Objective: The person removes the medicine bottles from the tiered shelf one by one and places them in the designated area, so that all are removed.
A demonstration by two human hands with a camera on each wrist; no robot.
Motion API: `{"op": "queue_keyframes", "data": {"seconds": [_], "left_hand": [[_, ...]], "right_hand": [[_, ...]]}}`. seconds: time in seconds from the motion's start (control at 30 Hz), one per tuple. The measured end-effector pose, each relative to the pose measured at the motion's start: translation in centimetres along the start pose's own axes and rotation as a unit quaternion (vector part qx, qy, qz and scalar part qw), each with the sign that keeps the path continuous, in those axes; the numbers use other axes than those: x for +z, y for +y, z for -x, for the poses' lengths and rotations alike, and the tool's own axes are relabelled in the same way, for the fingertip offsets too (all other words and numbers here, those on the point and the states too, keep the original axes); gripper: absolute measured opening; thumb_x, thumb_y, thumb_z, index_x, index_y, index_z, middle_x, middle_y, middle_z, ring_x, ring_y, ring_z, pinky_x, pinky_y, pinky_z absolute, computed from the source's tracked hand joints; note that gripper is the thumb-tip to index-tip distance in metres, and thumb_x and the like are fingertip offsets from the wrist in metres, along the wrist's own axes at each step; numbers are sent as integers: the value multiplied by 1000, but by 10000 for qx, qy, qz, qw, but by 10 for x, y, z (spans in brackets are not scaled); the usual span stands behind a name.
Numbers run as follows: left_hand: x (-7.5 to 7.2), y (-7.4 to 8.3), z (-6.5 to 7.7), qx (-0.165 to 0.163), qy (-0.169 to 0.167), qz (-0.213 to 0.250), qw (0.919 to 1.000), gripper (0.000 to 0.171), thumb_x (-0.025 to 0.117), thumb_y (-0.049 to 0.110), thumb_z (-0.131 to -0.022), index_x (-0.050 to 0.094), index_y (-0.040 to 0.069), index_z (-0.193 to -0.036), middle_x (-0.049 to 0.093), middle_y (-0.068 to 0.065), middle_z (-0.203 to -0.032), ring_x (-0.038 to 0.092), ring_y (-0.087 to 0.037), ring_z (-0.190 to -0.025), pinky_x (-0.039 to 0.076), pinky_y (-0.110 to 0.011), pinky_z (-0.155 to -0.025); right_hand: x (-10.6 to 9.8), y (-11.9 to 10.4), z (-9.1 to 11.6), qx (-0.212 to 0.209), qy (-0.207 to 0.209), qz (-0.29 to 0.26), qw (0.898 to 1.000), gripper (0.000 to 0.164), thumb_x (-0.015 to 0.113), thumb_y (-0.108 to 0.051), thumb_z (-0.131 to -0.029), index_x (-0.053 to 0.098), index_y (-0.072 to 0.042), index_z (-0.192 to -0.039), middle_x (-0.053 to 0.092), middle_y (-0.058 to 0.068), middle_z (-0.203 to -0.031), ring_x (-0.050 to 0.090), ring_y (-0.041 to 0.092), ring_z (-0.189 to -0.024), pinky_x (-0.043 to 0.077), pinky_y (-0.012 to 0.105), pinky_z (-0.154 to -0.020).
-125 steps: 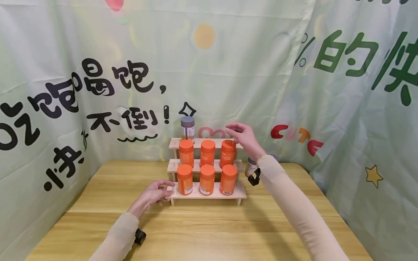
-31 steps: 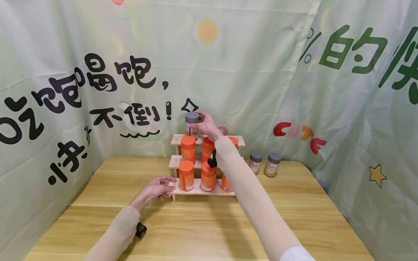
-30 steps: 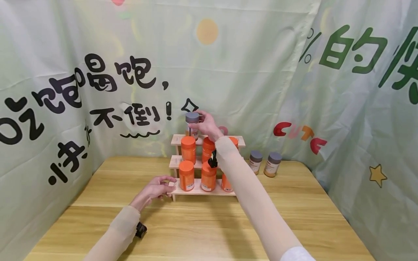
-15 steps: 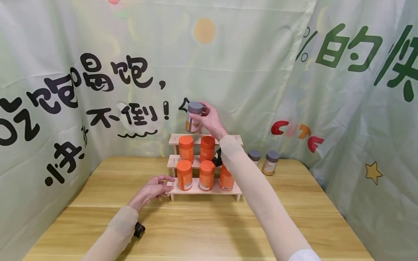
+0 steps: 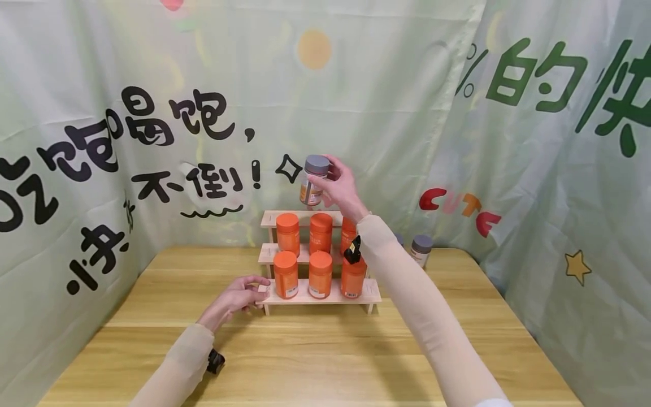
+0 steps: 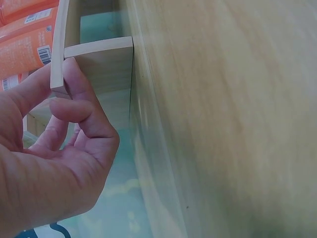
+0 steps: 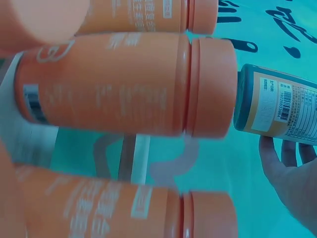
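Observation:
Above the top tier of a small three-tier wooden display stand (image 5: 373,294), my right hand (image 5: 344,183) grips a supplement jar (image 5: 311,189) with a grey lid. The jar is upright and lifted off the stand. Its printed label and barcode show in the right wrist view, the fingers (image 7: 273,158) round its side. My left hand (image 5: 236,297) pinches the left end of the lowest tier. In the left wrist view the thumb and index finger lie on either face of that board (image 6: 58,59). Several orange jars (image 5: 320,277) stand in two rows on the lower tiers.
At the back right of the wooden table (image 5: 285,362) stands a grey-lidded jar (image 5: 421,249); another is mostly hidden behind my right sleeve. Printed curtains (image 5: 366,85) hang close behind and beside the table.
My right hand has taken hold of the grey-lidded jar at the top tier's left, lifted it clear and carried it slightly right. My left hand keeps its place at the stand.

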State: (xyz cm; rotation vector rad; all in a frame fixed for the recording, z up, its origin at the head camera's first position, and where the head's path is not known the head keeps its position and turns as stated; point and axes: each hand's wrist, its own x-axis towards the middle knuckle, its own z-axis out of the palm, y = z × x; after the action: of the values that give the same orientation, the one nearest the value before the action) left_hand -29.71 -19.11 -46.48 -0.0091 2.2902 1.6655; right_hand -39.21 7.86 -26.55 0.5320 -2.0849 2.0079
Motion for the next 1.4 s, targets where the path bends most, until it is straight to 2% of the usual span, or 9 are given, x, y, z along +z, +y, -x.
{"op": "queue_keyframes", "data": {"seconds": [0.07, 0.13, 0.27, 0.33, 0.5, 0.6, 0.8, 1.1, 1.4], "left_hand": [[0, -1, 1, 13, -39, -9, 10000, 39, 72, 13, -87, 59, 7, -123, 62, -7, -83, 62, -17, -67, 43, -26, -52], [0, -1, 1, 22, -60, -8, 10000, 39, 72, 14, -87, 59, 7, -123, 62, -7, -83, 63, -18, -68, 43, -26, -51], [0, -2, 2, 21, 27, -3, 10000, 38, 72, 14, -87, 60, 8, -123, 62, -7, -83, 64, -18, -68, 42, -26, -51], [0, -2, 2, 36, 66, -1, 10000, 38, 73, 15, -87, 60, 9, -122, 62, -7, -83, 64, -18, -68, 42, -26, -51], [0, -2, 2, 101, 7, -38, 9999, 39, 73, 17, -87, 60, 8, -123, 62, -7, -82, 64, -18, -68, 42, -26, -51], [0, -2, 1, 60, -12, -5, 10000, 38, 73, 15, -87, 60, 8, -122, 62, -6, -82, 64, -18, -68, 42, -26, -51], [-1, -1, 0, -10, 57, 43, 10000, 37, 73, 14, -87, 61, 10, -121, 61, -7, -85, 63, -18, -69, 42, -26, -52], [-1, -4, -1, 77, 62, -2, 10000, 38, 74, 16, -86, 61, 9, -122, 61, -7, -82, 64, -18, -68, 42, -27, -51], [-1, -4, -1, 103, 61, -20, 9999, 38, 73, 16, -88, 61, 10, -123, 62, -7, -83, 63, -18, -68, 42, -27, -51]], "right_hand": [[-5, 0, 2, 10, -18, 0, 10000, 58, 76, -17, -86, 52, -25, -137, 59, 8, -132, 59, 25, -116, 57, 34, -61], [-11, 0, 4, 27, -33, -22, 10000, 57, 76, -17, -86, 52, -27, -137, 59, 8, -132, 59, 25, -115, 57, 40, -54], [-20, 3, 8, -13, -28, -59, 10000, 57, 76, -14, -86, 53, -26, -137, 58, 9, -133, 58, 26, -118, 58, 52, -70], [-24, 4, 10, -73, 42, 10, 10000, 57, 76, -13, -86, 52, -24, -137, 57, 9, -133, 57, 25, -119, 56, 54, -80], [-34, 5, 15, -346, 259, 132, 9990, 57, 75, -9, -86, 53, -18, -138, 57, 12, -133, 57, 28, -120, 50, 44, -98], [-40, 5, 17, -485, 347, 123, 9981, 56, 74, -6, -85, 54, -14, -137, 58, 14, -132, 58, 28, -119, 47, 40, -103], [-55, 9, 19, -468, 499, 26, 9977, 58, 75, -2, -84, 53, -13, -137, 58, 13, -132, 60, 26, -118, 48, 38, -102], [-76, 20, 27, -376, 573, 26, 9976, 58, 74, -3, -85, 53, -15, -137, 57, 13, -134, 59, 23, -119, 49, 35, -100], [-93, 31, 34, -254, 710, 258, 9968, 59, 74, -5, -86, 51, -17, -139, 57, 12, -136, 58, 22, -121, 52, 28, -94]]}}
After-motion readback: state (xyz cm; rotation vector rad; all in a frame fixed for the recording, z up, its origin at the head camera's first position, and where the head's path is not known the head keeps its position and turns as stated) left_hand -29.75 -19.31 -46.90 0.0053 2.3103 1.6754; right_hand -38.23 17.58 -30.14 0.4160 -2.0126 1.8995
